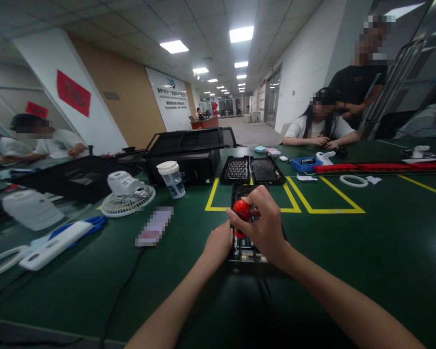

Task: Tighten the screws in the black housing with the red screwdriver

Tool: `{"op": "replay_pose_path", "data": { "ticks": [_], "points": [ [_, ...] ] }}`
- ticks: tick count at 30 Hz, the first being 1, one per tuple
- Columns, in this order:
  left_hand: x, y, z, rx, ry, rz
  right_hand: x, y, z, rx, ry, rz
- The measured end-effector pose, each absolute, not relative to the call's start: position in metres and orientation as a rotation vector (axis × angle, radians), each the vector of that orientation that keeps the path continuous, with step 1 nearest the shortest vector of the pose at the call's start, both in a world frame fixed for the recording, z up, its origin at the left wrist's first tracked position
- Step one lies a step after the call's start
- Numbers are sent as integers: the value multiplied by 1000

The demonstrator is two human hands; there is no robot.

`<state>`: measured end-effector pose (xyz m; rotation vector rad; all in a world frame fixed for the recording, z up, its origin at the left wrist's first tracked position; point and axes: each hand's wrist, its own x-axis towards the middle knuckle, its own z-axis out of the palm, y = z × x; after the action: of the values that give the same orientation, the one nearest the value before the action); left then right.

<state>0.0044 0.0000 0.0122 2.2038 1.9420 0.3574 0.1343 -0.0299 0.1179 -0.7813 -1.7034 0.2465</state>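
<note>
On the green table in front of me sits an opened black electronic device [247, 254], with metallic parts showing inside its housing. My left hand [220, 242] grips the device's left side, its fingertips partly hidden. Above the device, my right hand [263, 218] is closed around the thick red-and-black handle of a screwdriver [241, 210]. The handle stands roughly upright over the device; the shaft and tip are hidden by the hand and the housing. Just beyond lies an open black case [236, 169] with a ridged inside.
Left stand a lidded water cup [176, 183], a white fan [128, 196], a cabled phone [155, 227] and a white power strip [56, 245]. A large black computer case [183, 167] is behind. Yellow tape, a blue tray [305, 164] and a tape roll [353, 181] lie right. People sit opposite.
</note>
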Motion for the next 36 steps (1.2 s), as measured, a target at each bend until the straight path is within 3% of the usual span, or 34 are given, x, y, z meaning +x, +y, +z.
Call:
{"op": "replay_pose_path", "data": {
  "ticks": [12, 25, 36],
  "points": [
    [5, -3, 19, 2185, 1965, 285, 136, -27, 115, -764, -1715, 418],
    [2, 0, 11, 2205, 1914, 420, 138, -10, 123, -337, -1772, 1217],
    [3, -2, 14, 2263, 1930, 322, 134, 14, 115, -148, -1738, 1511]
  ]
}}
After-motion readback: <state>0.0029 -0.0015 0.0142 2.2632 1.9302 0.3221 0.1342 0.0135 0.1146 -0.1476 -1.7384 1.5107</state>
